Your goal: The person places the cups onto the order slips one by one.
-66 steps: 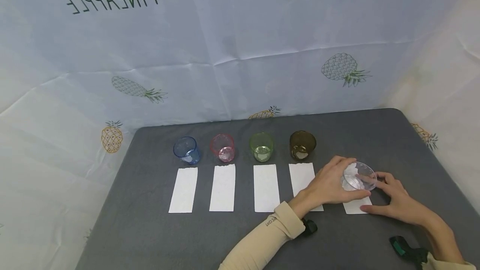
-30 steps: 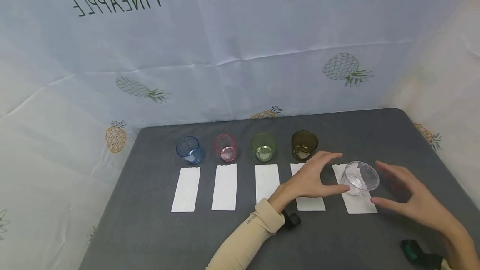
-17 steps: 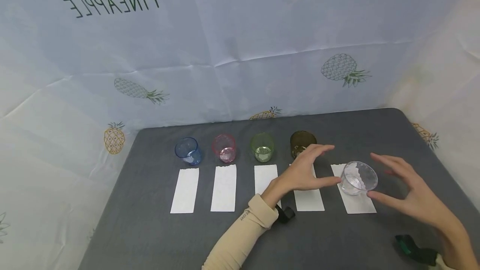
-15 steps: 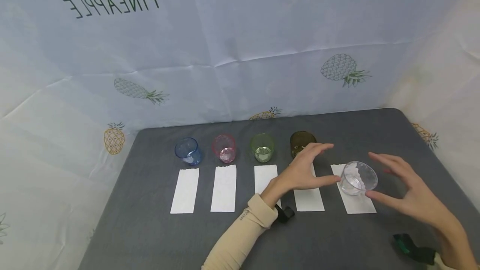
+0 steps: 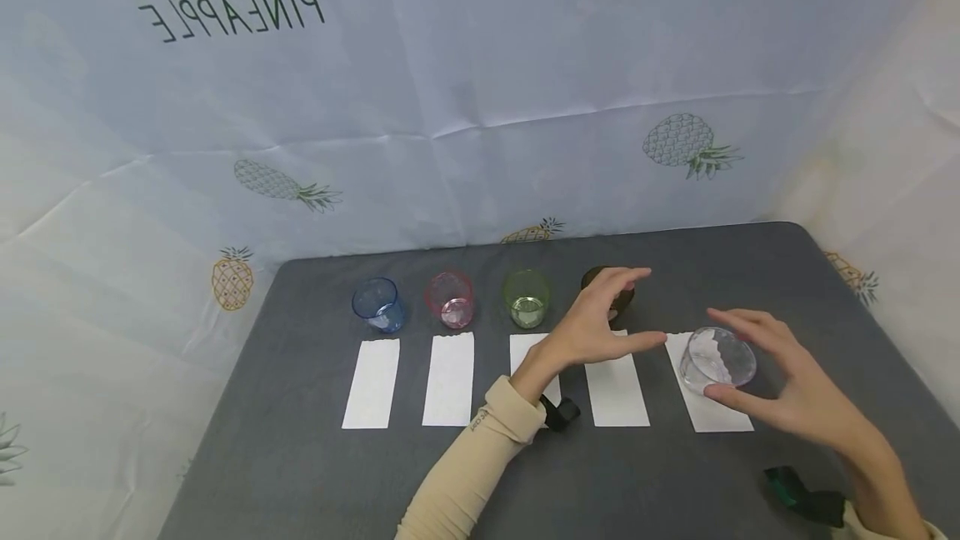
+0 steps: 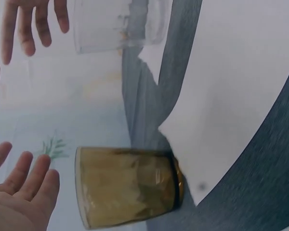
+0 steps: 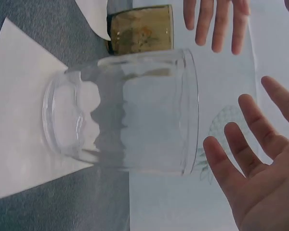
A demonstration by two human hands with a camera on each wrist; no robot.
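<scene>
Fingers of the right hand spread and relaxed, gripping nothing, just beside the clear glass; a gap shows between fingertips and rim in the right wrist view, thumb contact cannot be told. Left hand likewise loose and holding nothing, near the brown glass and partly hiding it from the head camera. Clear glass upright on the far half of the rightmost paper strip. Four more white strips run leftward in a row; behind them, upright on the grey table, blue glass, pink glass, green glass, then the brown. Pineapple-printed cloth hangs beyond.
</scene>
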